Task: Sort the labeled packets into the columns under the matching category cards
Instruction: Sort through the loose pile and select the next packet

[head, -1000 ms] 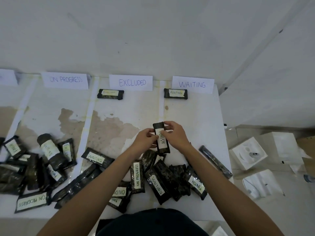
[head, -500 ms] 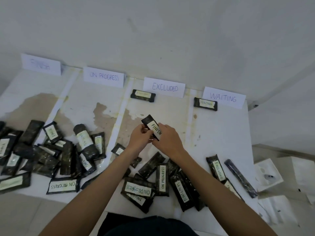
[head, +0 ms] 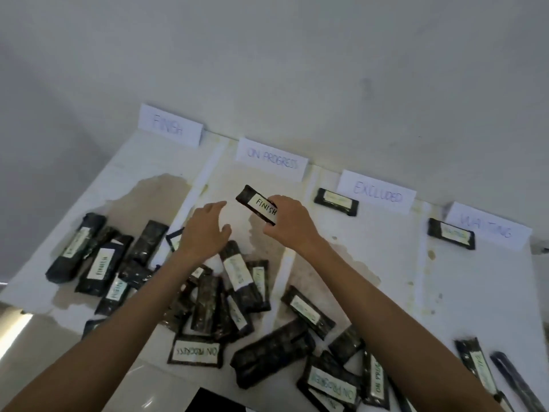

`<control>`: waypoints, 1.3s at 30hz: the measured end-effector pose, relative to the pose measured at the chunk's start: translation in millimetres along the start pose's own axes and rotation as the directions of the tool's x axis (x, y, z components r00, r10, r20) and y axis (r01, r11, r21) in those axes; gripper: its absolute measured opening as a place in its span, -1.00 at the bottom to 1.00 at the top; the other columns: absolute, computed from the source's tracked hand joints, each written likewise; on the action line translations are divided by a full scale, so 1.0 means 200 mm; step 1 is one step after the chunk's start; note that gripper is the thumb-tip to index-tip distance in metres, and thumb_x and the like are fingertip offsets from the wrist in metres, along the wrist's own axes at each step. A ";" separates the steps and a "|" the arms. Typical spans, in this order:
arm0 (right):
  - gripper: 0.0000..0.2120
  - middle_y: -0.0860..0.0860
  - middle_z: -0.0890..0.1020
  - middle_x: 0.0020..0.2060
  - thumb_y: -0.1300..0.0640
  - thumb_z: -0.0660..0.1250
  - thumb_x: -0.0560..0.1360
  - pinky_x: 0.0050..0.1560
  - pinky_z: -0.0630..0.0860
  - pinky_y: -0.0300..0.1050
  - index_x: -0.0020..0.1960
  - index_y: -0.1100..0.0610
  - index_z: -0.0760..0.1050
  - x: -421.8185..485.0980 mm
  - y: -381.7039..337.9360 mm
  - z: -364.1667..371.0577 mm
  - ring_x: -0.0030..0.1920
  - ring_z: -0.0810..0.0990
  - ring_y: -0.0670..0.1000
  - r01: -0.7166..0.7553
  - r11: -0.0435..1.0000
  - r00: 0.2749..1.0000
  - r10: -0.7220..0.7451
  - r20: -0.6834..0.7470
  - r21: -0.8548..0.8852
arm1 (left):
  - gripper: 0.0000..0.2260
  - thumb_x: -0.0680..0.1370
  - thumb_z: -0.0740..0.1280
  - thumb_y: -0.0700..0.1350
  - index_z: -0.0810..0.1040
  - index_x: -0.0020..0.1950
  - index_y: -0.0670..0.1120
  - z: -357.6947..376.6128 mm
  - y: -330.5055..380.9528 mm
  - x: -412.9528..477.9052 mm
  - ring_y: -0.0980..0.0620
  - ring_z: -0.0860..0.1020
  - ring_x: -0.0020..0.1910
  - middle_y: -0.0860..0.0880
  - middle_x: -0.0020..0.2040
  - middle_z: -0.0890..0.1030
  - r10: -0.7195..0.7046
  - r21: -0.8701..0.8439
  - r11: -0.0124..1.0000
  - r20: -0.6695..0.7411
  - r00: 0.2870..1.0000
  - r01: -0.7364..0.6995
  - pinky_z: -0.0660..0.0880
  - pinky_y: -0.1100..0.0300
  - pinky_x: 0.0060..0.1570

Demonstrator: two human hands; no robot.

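Note:
My right hand (head: 292,224) grips a dark packet labeled FINISH (head: 258,204), held above the ON PROGRESS column. My left hand (head: 205,230) hovers just left of it, fingers spread and holding nothing. Four white category cards stand along the wall: FINISH (head: 170,126), ON PROGRESS (head: 271,159), EXCLUDED (head: 376,193) and WAITING (head: 487,227). One packet (head: 336,201) lies under EXCLUDED and one packet (head: 451,234) under WAITING. A pile of several unsorted packets (head: 234,295) covers the near part of the table.
The white table (head: 475,292) has brown stains and pale tape strips dividing its columns. More packets (head: 95,263) lie at the left in the FINISH column. A grey wall rises behind the cards. A dark long packet (head: 517,379) lies near the right edge.
The FINISH packet has travelled left from the EXCLUDED column to over the ON PROGRESS column. My left hand has let go of it and opened. My head has turned left.

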State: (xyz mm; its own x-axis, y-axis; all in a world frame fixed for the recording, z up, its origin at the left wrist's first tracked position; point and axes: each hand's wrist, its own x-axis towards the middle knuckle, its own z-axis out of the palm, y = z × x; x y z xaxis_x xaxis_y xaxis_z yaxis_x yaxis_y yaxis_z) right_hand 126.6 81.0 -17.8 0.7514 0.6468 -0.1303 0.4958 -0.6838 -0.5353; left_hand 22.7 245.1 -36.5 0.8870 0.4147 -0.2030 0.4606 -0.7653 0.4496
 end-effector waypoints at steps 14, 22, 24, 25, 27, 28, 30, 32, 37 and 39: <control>-0.59 0.14 0.45 0.06 0.18 0.36 0.40 -0.10 0.47 -0.05 0.22 0.24 0.43 0.94 -0.42 0.45 -0.04 0.51 0.14 0.060 0.998 0.994 -0.056 0.091 -0.037 | -0.48 0.51 0.27 -0.14 0.25 0.45 -0.13 -0.22 -0.73 0.66 -0.20 0.28 0.38 -0.16 0.45 0.28 -0.122 0.023 0.992 0.049 0.991 0.121 0.31 -0.08 0.32; -0.54 0.18 0.49 0.16 0.24 0.29 0.46 0.09 0.44 -0.02 0.34 0.24 0.34 1.30 -0.45 0.67 0.17 0.43 0.14 0.061 0.998 0.994 -0.059 0.091 -0.015 | -0.47 0.49 0.28 -0.14 0.25 0.44 -0.13 -0.15 -0.88 0.94 -0.22 0.23 0.41 -0.19 0.48 0.21 -0.155 0.035 0.988 0.032 0.987 0.154 0.32 -0.12 0.28; -0.55 0.18 0.49 0.20 0.25 0.28 0.47 0.13 0.40 -0.04 0.34 0.26 0.34 1.35 -0.44 0.71 0.21 0.39 0.14 0.074 0.997 0.992 -0.071 0.100 -0.023 | -0.47 0.48 0.30 -0.15 0.26 0.43 -0.14 -0.13 -0.89 0.99 -0.24 0.24 0.39 -0.21 0.46 0.22 -0.156 0.039 0.987 0.015 0.988 0.155 0.33 -0.11 0.27; -0.57 0.18 0.48 0.21 0.26 0.28 0.48 0.14 0.40 -0.05 0.34 0.26 0.35 1.38 -0.44 0.73 0.21 0.39 0.14 0.080 0.996 0.992 -0.078 0.099 -0.026 | -0.47 0.48 0.30 -0.15 0.26 0.43 -0.15 -0.12 -0.90 1.01 -0.24 0.25 0.38 -0.21 0.45 0.23 -0.154 0.050 0.987 0.012 0.988 0.153 0.33 -0.10 0.26; -0.60 0.17 0.49 0.21 0.26 0.28 0.50 0.13 0.40 -0.06 0.33 0.27 0.36 1.41 -0.43 0.76 0.20 0.41 0.14 0.094 0.995 0.992 -0.091 0.085 -0.033 | -0.48 0.46 0.32 -0.14 0.30 0.41 -0.15 -0.10 -0.91 1.04 -0.25 0.27 0.35 -0.21 0.43 0.26 -0.138 0.090 0.986 -0.001 0.990 0.137 0.36 -0.09 0.22; -0.61 0.17 0.50 0.21 0.27 0.28 0.51 0.13 0.40 -0.06 0.32 0.27 0.37 1.42 -0.42 0.78 0.19 0.43 0.14 0.100 0.994 0.993 -0.097 0.069 -0.035 | -0.48 0.45 0.33 -0.14 0.32 0.39 -0.15 -0.09 -0.92 1.05 -0.26 0.29 0.33 -0.22 0.41 0.28 -0.126 0.112 0.986 -0.011 0.992 0.126 0.38 -0.09 0.20; -0.64 0.17 0.51 0.21 0.28 0.28 0.51 0.14 0.41 -0.07 0.30 0.28 0.40 1.44 -0.40 0.80 0.18 0.44 0.14 0.111 0.993 0.993 -0.110 0.031 -0.034 | -0.50 0.44 0.35 -0.12 0.36 0.37 -0.14 -0.07 -0.93 1.06 -0.27 0.31 0.29 -0.22 0.38 0.32 -0.110 0.139 0.984 -0.035 0.993 0.113 0.40 -0.11 0.16; -0.66 0.17 0.52 0.22 0.30 0.28 0.51 0.16 0.41 -0.06 0.28 0.29 0.42 1.44 -0.39 0.81 0.18 0.45 0.14 0.125 0.992 0.992 -0.125 0.009 -0.026 | -0.51 0.43 0.36 -0.12 0.39 0.35 -0.15 -0.07 -0.94 1.06 -0.28 0.34 0.26 -0.23 0.35 0.35 -0.093 0.154 0.983 -0.055 0.994 0.100 0.41 -0.11 0.13; -0.56 0.18 0.47 0.30 0.26 0.32 0.49 0.30 0.36 0.01 0.35 0.28 0.37 1.42 -0.38 0.80 0.27 0.42 0.16 0.138 0.990 0.990 -0.138 0.027 0.009 | -0.52 0.47 0.33 -0.09 0.36 0.37 -0.14 -0.09 -0.92 1.05 -0.25 0.32 0.29 -0.20 0.38 0.32 -0.080 0.135 0.987 -0.038 0.996 0.084 0.38 -0.09 0.18; -0.51 0.15 0.42 0.35 0.23 0.31 0.51 0.36 0.28 -0.04 0.41 0.24 0.30 1.40 -0.38 0.77 0.33 0.37 0.12 0.126 0.992 0.990 -0.127 0.059 0.017 | -0.52 0.49 0.31 -0.08 0.34 0.39 -0.13 -0.11 -0.90 1.03 -0.22 0.32 0.30 -0.18 0.38 0.33 -0.076 0.101 0.992 -0.028 0.997 0.079 0.37 -0.06 0.21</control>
State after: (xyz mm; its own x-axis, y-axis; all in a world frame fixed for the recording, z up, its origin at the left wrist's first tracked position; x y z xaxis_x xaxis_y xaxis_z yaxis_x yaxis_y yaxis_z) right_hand 232.4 366.2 -141.0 0.6555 0.7471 -0.1101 0.5793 -0.5910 -0.5614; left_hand 122.3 478.7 -139.2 0.8482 0.4853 -0.2123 0.5297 -0.7762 0.3420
